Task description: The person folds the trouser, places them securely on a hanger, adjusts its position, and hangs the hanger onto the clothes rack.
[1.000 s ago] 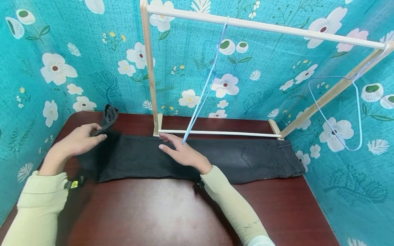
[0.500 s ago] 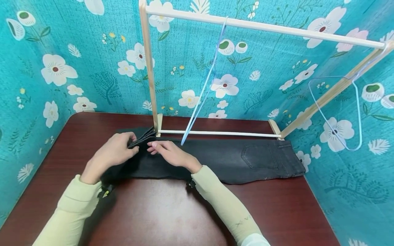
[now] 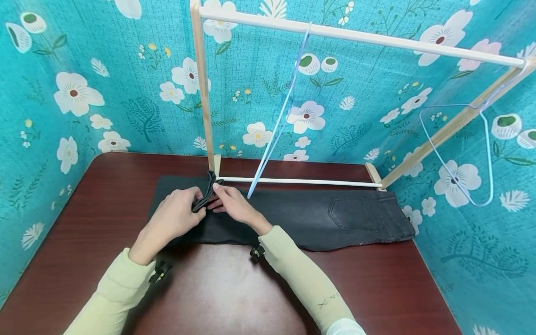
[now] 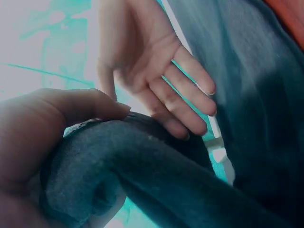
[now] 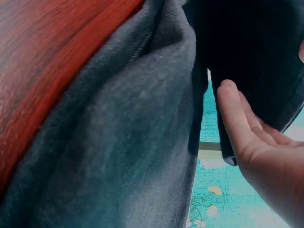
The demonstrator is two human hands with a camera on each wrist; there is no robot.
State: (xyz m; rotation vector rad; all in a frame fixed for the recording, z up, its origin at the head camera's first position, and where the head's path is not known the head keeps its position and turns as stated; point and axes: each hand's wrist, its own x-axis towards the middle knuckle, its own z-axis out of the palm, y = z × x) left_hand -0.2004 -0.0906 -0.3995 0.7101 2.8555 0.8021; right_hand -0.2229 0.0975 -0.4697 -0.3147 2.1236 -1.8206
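Observation:
Black jeans (image 3: 293, 209) lie lengthwise across the table, folded leg on leg, waistband and back pocket at the right. Near the left end, the leg is doubled back, its hem raised. My left hand (image 3: 177, 211) pinches this hem between thumb and fingers; the left wrist view shows the thumb on top of the curled cloth (image 4: 118, 147). Facing it, my right hand (image 3: 238, 204) has its thumb at the hem's far edge. Its fingers look straight and spread in the left wrist view. In the right wrist view, the right hand (image 5: 270, 152) is against the dark cloth.
A wooden rack with a white top rail (image 3: 360, 38) stands behind the jeans, its lower bar (image 3: 301, 181) along their back edge. One blue hanger (image 3: 276, 121) hangs mid-rail, another hanger (image 3: 487, 153) at the right end. Floral curtain (image 3: 146, 93) surrounds the dark red table (image 3: 226, 288).
My left hand has carried the hem from the far left rightward, folding the leg end over the jeans. The right hand has shifted slightly and now meets the hem.

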